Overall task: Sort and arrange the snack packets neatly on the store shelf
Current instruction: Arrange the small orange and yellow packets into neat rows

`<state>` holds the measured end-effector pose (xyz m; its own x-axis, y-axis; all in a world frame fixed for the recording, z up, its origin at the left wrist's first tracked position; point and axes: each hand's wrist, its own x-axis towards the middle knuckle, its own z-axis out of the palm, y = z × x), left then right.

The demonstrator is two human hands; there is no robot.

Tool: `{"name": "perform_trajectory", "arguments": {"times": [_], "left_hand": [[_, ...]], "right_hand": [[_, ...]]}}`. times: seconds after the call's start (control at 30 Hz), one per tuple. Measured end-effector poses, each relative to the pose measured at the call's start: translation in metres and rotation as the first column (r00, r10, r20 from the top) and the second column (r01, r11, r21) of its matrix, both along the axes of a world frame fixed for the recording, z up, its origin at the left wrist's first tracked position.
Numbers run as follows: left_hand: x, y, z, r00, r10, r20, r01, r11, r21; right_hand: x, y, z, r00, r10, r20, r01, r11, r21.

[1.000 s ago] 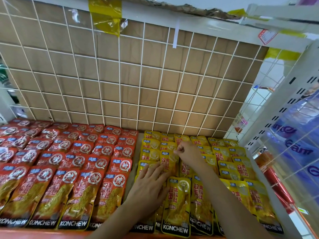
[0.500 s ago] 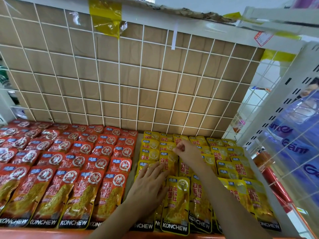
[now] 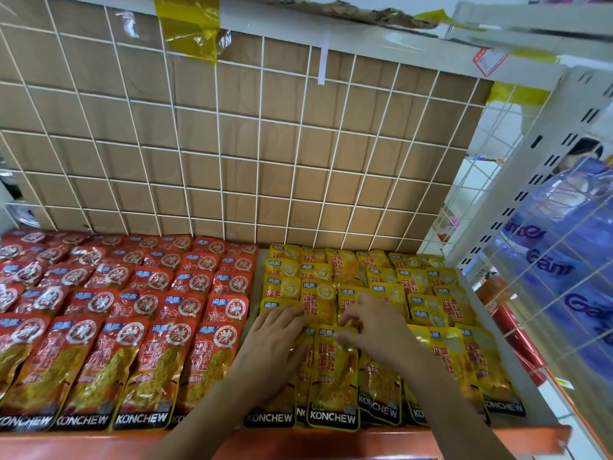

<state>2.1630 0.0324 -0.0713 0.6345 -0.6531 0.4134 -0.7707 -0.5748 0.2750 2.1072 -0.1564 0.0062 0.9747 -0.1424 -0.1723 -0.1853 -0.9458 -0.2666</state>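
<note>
Two blocks of snack packets fill the shelf [image 3: 83,443]: red packets [image 3: 109,360] on the left and yellow packets [image 3: 428,283] on the right. A narrow strip of bare shelf shows between the blocks toward the back. Every packet lies flat with its long axis running front to back, the dark KONCHEW band toward the orange front lip and the top edge toward the rear. The rows overlap like shingles, each nearer row covering the lower part of the one behind, so only the front row shows at full length. The red columns sit fairly straight, while a few yellow ones near the back are slightly skewed.

Both hands are on the yellow block, near its left side. The left hand [image 3: 273,346] lies palm down on the leftmost yellow column, fingers straight and close together, fingertips pointing toward the back. The right hand [image 3: 378,330], just beside it, has its fingers curled and pinches the top edge of the front yellow packet [image 3: 333,383]. That packet lies lengthwise in the front row with its band at the lip.

Behind the packets stands a white wire grid [image 3: 232,154] backed by brown cardboard [image 3: 202,134], with yellow tape [image 3: 189,24] at the top. A slotted white upright [image 3: 530,167] rises on the right, and blue packs [image 3: 564,260] sit beyond wire mesh.
</note>
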Motion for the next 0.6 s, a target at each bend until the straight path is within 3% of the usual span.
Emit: {"name": "perform_trajectory", "arguments": {"times": [0.17,0.37,0.6], "left_hand": [[0.0,0.0,0.003,1.0,0.003,0.001,-0.003,0.999,0.038],[0.001,0.001,0.005,0.999,0.008,-0.035,-0.006,0.997,0.076],[0.001,0.002,0.007,0.994,-0.011,-0.111,0.02,0.997,0.081]], "right_hand": [[0.0,0.002,-0.006,0.996,-0.023,0.092,0.006,0.983,0.185],[0.0,-0.002,0.002,0.983,-0.122,0.136,0.037,0.864,0.502],[0.0,-0.018,0.002,0.949,-0.286,0.129,0.153,0.78,0.607]]}}
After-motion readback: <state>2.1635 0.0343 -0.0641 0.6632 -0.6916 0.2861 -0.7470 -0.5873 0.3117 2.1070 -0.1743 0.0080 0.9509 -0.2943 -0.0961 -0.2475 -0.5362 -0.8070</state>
